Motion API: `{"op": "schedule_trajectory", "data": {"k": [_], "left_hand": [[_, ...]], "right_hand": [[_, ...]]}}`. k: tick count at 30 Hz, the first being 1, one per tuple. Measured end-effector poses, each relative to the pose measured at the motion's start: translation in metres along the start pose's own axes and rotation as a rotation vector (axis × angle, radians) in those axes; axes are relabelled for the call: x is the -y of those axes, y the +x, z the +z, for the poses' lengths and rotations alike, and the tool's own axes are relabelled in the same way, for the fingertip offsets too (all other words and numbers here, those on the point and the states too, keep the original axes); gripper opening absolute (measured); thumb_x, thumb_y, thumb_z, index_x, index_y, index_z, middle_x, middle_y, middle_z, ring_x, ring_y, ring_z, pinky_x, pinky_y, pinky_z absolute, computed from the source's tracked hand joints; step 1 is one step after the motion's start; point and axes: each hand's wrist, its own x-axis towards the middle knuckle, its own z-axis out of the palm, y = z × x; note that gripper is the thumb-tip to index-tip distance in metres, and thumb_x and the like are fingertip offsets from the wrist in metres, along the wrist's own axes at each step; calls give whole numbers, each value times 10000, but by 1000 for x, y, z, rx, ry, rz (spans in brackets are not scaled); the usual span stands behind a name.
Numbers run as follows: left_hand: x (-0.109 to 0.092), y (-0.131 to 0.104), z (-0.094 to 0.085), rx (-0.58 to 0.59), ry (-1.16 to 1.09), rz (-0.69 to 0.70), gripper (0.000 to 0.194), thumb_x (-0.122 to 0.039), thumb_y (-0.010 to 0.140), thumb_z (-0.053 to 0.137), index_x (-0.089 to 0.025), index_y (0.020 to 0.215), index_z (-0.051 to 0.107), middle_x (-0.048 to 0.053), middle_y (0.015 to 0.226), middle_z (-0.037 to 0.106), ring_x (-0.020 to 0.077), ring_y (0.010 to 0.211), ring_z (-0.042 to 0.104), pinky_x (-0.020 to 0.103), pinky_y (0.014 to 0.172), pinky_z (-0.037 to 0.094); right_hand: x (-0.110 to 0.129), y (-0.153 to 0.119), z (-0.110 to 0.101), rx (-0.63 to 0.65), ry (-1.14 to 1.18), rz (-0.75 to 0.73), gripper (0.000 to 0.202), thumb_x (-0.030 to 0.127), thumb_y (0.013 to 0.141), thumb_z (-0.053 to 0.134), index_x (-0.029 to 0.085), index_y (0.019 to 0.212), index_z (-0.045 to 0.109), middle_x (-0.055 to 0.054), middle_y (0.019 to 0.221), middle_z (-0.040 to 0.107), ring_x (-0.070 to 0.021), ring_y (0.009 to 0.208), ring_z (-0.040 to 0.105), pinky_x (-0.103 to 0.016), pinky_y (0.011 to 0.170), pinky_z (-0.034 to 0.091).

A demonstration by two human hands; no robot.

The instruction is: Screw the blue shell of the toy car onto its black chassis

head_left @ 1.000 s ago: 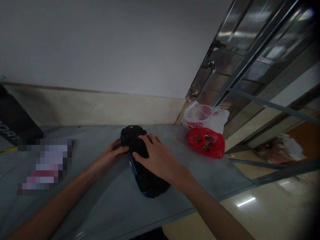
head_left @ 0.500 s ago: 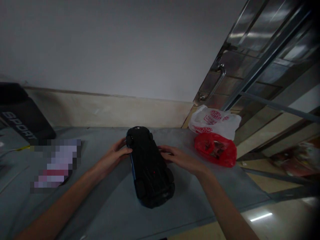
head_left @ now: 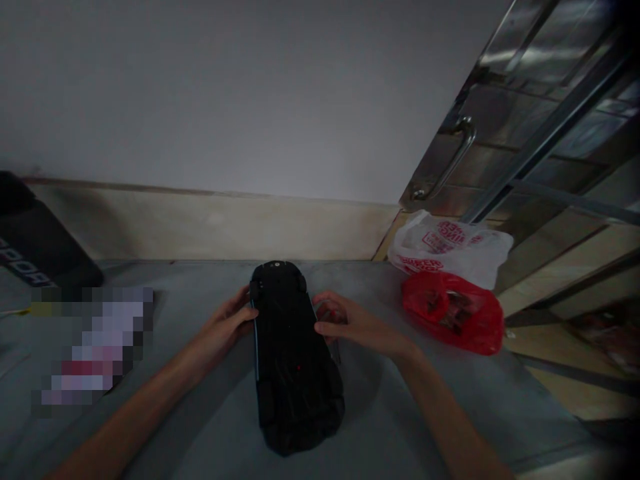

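Observation:
A toy car (head_left: 295, 353) lies upside down on the grey table (head_left: 390, 427), its black underside and wheels facing up. A blue strip of its body shows along the left edge. My left hand (head_left: 233, 320) grips the car's left side, with the thumb at its edge near one wheel. On the opposite side, my right hand (head_left: 345, 323) has its thumb and curled fingers against the car's edge. A thin part, too dark to identify, sticks out below the right fingers.
To the right lie a red plastic bag (head_left: 453, 313) and a white printed bag (head_left: 450, 247). A black box (head_left: 43, 240) and a blurred-out flat item (head_left: 100, 353) are on the left. A wall (head_left: 225, 227) rises behind the table; metal bars (head_left: 550, 127) stand at the right.
The view has shifted, so the bags appear farther right. The car looks slightly nearer and straighter. My right fingers have curled more, and the thin part now shows beside them.

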Motion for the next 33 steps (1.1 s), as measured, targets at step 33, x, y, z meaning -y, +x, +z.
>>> {"op": "schedule_trajectory", "data": {"k": [33], "left_hand": [[-11,4,-21,83,187,-24,533,-373,865,814,-303,1374,673,80,1566,578,316,1453,529,405,1174,466]], "right_hand": [[-17,-34,-71,-638,-643,-74,311,435,949,547,192,1017,727,-59,823,741,-208,754,693,-333,731,508]]}}
